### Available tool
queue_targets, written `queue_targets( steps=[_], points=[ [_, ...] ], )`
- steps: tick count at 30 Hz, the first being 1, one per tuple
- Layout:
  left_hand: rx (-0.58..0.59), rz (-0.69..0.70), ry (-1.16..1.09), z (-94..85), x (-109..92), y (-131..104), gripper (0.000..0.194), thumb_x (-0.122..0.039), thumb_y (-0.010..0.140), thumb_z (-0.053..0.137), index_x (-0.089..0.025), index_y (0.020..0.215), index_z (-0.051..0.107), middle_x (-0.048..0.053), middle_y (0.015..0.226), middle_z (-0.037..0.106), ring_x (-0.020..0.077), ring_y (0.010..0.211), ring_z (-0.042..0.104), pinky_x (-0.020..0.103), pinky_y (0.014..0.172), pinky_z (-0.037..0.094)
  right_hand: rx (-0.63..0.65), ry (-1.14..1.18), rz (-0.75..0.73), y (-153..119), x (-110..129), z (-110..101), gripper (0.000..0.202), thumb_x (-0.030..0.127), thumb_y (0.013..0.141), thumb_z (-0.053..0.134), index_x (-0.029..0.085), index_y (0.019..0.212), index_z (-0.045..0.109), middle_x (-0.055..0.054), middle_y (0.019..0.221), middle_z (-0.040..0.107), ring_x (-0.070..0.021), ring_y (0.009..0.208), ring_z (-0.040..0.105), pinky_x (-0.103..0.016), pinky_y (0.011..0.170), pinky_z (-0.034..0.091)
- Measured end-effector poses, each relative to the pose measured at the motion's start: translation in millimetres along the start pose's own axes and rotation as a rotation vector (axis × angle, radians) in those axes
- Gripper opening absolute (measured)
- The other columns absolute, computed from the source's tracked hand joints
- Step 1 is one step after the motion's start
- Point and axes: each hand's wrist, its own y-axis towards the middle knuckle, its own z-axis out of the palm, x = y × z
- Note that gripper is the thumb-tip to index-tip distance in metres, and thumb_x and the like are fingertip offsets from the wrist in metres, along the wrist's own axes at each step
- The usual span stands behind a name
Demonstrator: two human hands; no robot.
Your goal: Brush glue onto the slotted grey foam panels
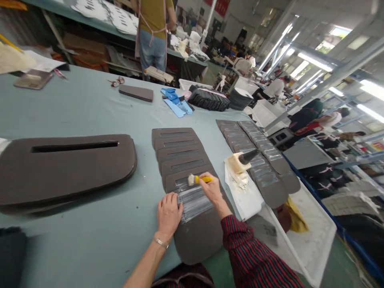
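Note:
A yellow-handled brush (204,179) with pale bristles is gripped in my right hand (212,190), its tip over the slot of a brown panel. The overlapping brown panels (198,236) lie in a fanned row, and wet-looking streaks cover the slotted part of the nearest one. Beside those streaks my left hand (169,212) rests at the panel's left edge, fingers close together and curled down; nothing shows in it.
Right of the row, a cream glue-crusted block with a dark cone (237,163) sits on a white sheet (247,200). Further right are more streaked panels (271,186). A brown panel stack (66,172) lies left. Scissors (117,81) and blue pieces (177,102) lie farther back.

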Motion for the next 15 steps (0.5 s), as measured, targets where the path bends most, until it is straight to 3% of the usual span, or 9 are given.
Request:
queue_targets(
  steps=[2, 4, 10, 12, 15],
  points=[
    [-0.002, 0.000, 0.009, 2.0, 0, 0, 0.032, -0.030, 0.087, 0.043, -0.017, 0.114, 0.054, 0.011, 0.118, 0.057, 0.0269, 0.112, 0.049, 0.041, 0.093, 0.037, 0.122, 0.068, -0.072, -10, 13, 21, 0.015, 0.027, 0.079, 0.052, 0.020, 0.081, 0.065, -0.001, 0.079, 0.066, -0.0135, 0.070, 0.057, -0.023, 0.068, 0.043],
    [-0.002, 0.000, 0.018, 3.4, 0, -1, 0.032, -0.031, 0.087, 0.043, -0.017, 0.114, 0.054, 0.011, 0.118, 0.058, 0.0271, 0.111, 0.049, 0.041, 0.092, 0.037, 0.151, 0.095, -0.042, -12, 6, 23, 0.014, 0.027, 0.077, 0.054, 0.020, 0.081, 0.066, -0.001, 0.079, 0.066, -0.0133, 0.069, 0.057, -0.023, 0.067, 0.043],
    [0.001, -0.005, 0.052, 4.9, -1, -1, 0.034, -0.033, 0.088, 0.043, -0.017, 0.115, 0.053, 0.011, 0.120, 0.057, 0.0272, 0.112, 0.048, 0.040, 0.091, 0.037, -0.102, 0.025, 0.223, 18, -75, -47, 0.017, 0.031, 0.071, 0.055, 0.018, 0.074, 0.065, 0.001, 0.063, 0.060, -0.0137, 0.058, 0.051, -0.024, 0.058, 0.040],
    [0.003, -0.004, 0.063, 4.2, -2, -1, 0.034, -0.034, 0.088, 0.042, -0.017, 0.116, 0.053, 0.011, 0.120, 0.057, 0.0270, 0.112, 0.048, 0.040, 0.091, 0.037, -0.138, -0.022, 0.225, 26, -86, -58, 0.017, 0.032, 0.070, 0.054, 0.019, 0.072, 0.065, 0.001, 0.062, 0.059, -0.0137, 0.058, 0.050, -0.024, 0.057, 0.040],
    [0.009, -0.005, 0.082, 2.2, -6, -1, 0.035, -0.035, 0.089, 0.041, -0.017, 0.116, 0.053, 0.011, 0.120, 0.058, 0.0268, 0.112, 0.049, 0.039, 0.091, 0.036, -0.144, -0.055, 0.170, 27, -82, -60, 0.018, 0.033, 0.071, 0.054, 0.019, 0.072, 0.065, 0.001, 0.063, 0.061, -0.0135, 0.059, 0.051, -0.024, 0.059, 0.040]
  ],
)
